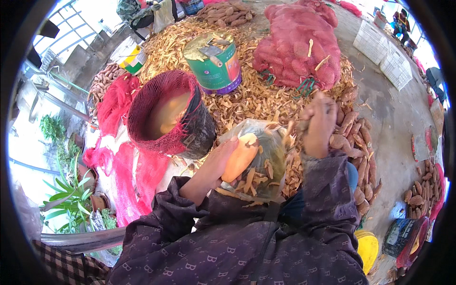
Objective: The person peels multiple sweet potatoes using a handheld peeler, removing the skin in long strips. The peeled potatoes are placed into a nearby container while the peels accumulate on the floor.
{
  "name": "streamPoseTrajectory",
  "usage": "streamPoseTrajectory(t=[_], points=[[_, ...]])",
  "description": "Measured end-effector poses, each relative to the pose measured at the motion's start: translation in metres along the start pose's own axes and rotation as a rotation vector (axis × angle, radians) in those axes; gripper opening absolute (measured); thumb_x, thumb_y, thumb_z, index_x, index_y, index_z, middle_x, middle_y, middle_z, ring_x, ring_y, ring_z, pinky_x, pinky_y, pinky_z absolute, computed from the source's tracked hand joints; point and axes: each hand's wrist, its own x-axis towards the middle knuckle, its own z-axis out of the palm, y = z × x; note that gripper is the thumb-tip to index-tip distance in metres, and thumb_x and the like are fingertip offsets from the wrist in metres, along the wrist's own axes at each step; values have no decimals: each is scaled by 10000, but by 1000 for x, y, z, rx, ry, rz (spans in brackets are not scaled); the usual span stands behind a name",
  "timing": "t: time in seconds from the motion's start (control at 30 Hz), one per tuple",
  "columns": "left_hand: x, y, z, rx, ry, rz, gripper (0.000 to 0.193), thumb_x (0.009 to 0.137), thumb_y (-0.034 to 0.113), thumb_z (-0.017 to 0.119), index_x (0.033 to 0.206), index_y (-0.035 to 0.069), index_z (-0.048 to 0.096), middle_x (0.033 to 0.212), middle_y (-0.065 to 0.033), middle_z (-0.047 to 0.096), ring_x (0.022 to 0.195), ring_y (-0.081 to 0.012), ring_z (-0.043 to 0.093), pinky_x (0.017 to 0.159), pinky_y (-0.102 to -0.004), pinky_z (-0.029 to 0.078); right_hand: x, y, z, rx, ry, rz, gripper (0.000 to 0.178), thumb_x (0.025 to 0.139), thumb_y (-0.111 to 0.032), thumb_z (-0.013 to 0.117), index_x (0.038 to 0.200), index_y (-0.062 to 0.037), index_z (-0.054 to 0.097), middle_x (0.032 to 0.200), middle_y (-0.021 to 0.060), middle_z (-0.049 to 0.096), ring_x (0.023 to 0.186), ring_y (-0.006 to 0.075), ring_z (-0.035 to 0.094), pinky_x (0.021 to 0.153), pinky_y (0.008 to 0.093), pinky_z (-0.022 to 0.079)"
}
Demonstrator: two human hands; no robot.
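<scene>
My left hand (221, 157) is wrapped round a sweet potato (241, 160), mostly peeled to bright orange, with some dark skin at its upper end. Under it, a clear plastic bag (274, 159) lies over my lap, with loose peelings on it. To the right my right hand (319, 121) is raised and closed, blurred by motion; what its fingers hold cannot be made out. Left of my left hand stands a black bucket (203, 127) lined with red mesh, with cloudy water and pale peeled pieces inside.
A green tin (213, 71) with a tool on top stands amid peelings (237, 108). Behind is a full red mesh sack (299, 45). Unpeeled sweet potatoes (363, 161) lie at right. White crates (382, 52), potted plants (64, 192) and a metal rail (85, 240) sit farther out.
</scene>
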Motion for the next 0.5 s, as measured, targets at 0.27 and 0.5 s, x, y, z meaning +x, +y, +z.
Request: streamPoseTrajectory(t=[0.27,0.5], points=[[2,-8,7,-121,36,-9,414,995,442,362,1150,83,498,808,-44,586,511,-121,550,377,-232,414,-47,33,46,29,-188,68,189,950,-171,554,931,-109,377,618,7,429,461,78,404,396,230,361],[26,-36,5,-24,235,227,472,1008,434,311,1283,73,443,988,-48,622,576,-131,596,379,-250,433,18,28,15,-117,129,-65,246,935,-215,575,950,-104,356,614,13,427,444,87,391,398,221,360]])
